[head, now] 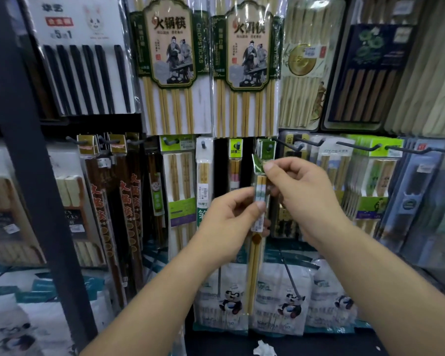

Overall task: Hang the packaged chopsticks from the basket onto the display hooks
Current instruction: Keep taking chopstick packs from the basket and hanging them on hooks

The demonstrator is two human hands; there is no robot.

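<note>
The left hand (231, 222) is gripping a narrow clear-plastic pack of pale bamboo chopsticks (253, 265) around its middle, thumb and curled fingers closing on the printed label band, and is holding it upright in front of the lower row of hooks. The right hand (301, 191) is pinching the pack's creased green paper header (258, 164) between thumb and forefinger, just below the dark metal display hook (269, 148) where matching green-headed packs (263, 145) are already hanging. The basket is not showing in view.

The header is not yet sitting on the hook, and this looks like where trouble is waiting. The header is bending over under the pinch, so the hanging hole may be lying hidden under the fold or the fingertips; the hook tip could then be jabbing card beside the hole and tearing it. The hook is looking crowded, so a hard push may be nudging the front pack off.

A long black wire hook (289, 145) is jutting out just right of the target and could be catching the right hand's knuckles. Should the left hand be letting go before the header is seated, the slim pack would likely be dropping onto the white panda-printed bags (288, 301) below
</note>
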